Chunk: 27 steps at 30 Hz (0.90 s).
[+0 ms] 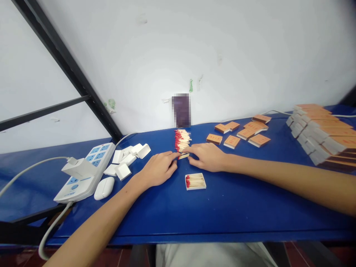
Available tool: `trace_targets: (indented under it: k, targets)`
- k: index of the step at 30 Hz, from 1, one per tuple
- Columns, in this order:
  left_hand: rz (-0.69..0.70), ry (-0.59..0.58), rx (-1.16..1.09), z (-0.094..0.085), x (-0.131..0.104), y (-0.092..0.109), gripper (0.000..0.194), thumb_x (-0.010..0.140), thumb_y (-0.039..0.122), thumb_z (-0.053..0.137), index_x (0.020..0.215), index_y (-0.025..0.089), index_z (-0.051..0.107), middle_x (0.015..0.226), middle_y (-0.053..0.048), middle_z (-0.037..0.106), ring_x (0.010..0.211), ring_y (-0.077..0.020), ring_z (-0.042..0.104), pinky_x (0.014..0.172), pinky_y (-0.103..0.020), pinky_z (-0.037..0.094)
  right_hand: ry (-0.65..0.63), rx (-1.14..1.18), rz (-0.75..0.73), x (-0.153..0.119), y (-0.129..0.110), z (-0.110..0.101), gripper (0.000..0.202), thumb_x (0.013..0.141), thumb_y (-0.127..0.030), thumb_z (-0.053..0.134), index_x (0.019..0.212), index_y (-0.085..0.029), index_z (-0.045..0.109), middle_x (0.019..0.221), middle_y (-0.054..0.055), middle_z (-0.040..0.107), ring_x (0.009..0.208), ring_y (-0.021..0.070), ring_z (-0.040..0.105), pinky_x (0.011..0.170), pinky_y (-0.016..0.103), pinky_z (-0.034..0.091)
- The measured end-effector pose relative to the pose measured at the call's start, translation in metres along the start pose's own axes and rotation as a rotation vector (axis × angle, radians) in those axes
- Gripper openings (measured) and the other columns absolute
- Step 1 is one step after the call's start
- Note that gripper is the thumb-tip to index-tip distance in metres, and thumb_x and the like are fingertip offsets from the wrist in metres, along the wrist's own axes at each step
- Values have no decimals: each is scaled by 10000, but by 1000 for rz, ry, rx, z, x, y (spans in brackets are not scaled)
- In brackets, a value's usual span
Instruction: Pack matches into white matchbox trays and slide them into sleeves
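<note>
White wall [250, 55] behind; blue surface [228, 215] in front of me. Big stack [322, 133] of orange matchboxes at the surface's far right corner. Power strip [96, 163] toward the left edge, white charger [79, 170] plugged in, cables running off.

My left hand [158, 168] and right hand [207, 157] meet mid-surface, nearer the far edge than the near one. Fingers of both partly bent, tips at a few matches [183, 155] by the near end of the pile; can't tell if either grips them. Left is at the red-head side, right at the plain ends.

Dark block, blurred out, at the middle of the far edge by the wall. Loose boxes [232, 141] between my right hand and the far edge, some overlapping. White trays [128, 158] heaped left of my left hand; white case [104, 188] beside the strip. Match pile [182, 140] just beyond my fingertips, heads left. Filled tray [187, 188] between my hands and the near edge, touching neither, heads left too.
</note>
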<state>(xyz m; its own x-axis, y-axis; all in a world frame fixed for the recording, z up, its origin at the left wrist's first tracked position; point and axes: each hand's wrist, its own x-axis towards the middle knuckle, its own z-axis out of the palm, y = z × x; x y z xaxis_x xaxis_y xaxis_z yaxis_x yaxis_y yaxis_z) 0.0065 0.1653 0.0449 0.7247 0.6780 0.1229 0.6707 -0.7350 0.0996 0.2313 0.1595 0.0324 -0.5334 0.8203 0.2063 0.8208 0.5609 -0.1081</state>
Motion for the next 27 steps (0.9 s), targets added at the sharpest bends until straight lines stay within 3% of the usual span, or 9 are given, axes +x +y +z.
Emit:
trace_targets:
  k: [21, 27]
  targets:
    - [58, -36, 77, -9, -5, 7, 381, 969, 304, 363, 1280, 203, 559, 1014, -71, 648, 862, -218, 628, 746, -329, 468, 8, 10, 10, -1, 1, 1, 421, 931, -350, 436, 1331, -273, 542, 1067, 61, 692, 919, 220, 647, 704, 281, 417]
    - [46, -34, 63, -8, -5, 6, 365, 970, 303, 363, 1246, 209, 582, 974, -64, 646, 842, -211, 625, 741, -320, 467, 25, 80, -21, 0, 4, 4, 360, 922, -303, 443, 1226, -248, 627, 1108, 49, 707, 975, 215, 648, 786, 292, 432]
